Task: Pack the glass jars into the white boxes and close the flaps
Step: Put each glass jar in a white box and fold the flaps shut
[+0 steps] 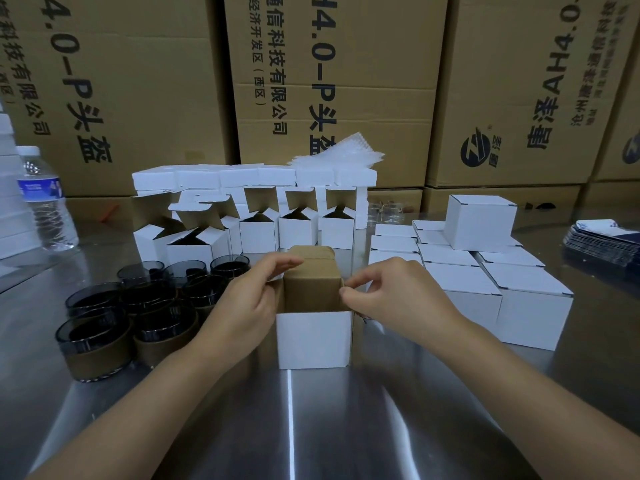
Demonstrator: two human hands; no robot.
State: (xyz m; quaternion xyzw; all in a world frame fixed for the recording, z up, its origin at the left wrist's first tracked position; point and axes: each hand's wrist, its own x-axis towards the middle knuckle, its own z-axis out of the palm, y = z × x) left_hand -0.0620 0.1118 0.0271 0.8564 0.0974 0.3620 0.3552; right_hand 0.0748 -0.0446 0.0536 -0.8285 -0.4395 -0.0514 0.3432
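Note:
A white box (pixel 313 339) stands in the middle of the steel table, its brown-lined lid flap raised at the back. My left hand (pixel 247 301) pinches the box's left side flap. My right hand (pixel 394 296) pinches the right side flap between thumb and fingertips. Whatever is inside the box is hidden. Several dark glass jars (pixel 138 306) with brown sleeves are grouped to the left of the box. Behind it stand several open white boxes (pixel 259 230). Closed white boxes (pixel 485 282) are stacked to the right.
A water bottle (pixel 46 199) stands at the far left. Bubble wrap (pixel 337 155) lies on the rear boxes. A few clear jars (pixel 386 213) stand behind the closed boxes, dark leaflets (pixel 602 242) lie at far right, and large brown cartons (pixel 332 81) wall the back.

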